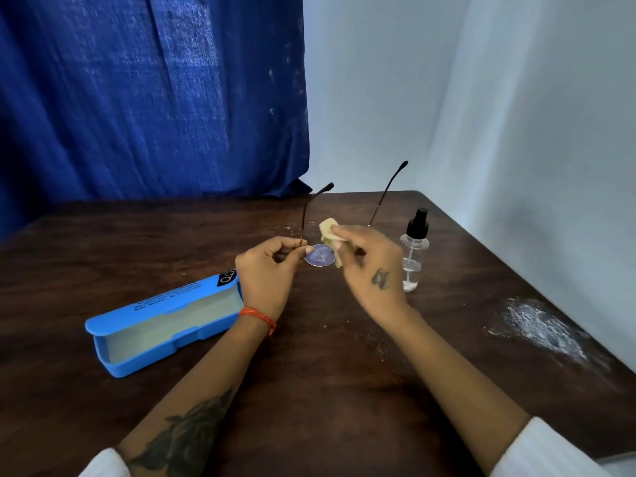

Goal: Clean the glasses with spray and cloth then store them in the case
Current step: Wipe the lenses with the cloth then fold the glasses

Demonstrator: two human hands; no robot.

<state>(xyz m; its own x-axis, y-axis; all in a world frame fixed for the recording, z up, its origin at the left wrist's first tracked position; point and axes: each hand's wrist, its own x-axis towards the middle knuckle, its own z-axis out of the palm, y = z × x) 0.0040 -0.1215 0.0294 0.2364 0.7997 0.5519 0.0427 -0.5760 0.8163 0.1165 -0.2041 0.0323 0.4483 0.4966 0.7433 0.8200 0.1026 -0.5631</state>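
I hold thin-framed glasses [320,255] above the middle of the table, both temples unfolded and pointing away from me. My left hand [268,270] pinches the frame at the left hinge. My right hand [370,266] grips a small beige cloth [332,237] against the right lens, which the hand and cloth hide. The left lens shows with a bluish tint. A clear spray bottle [414,251] with a black pump stands just right of my right hand. The blue glasses case [165,325] lies open on the left, its pale lining bare.
The dark wooden table [309,390] has a white powdery smear [540,325] near its right edge. A blue curtain [155,98] hangs behind the table on the left, a white wall on the right.
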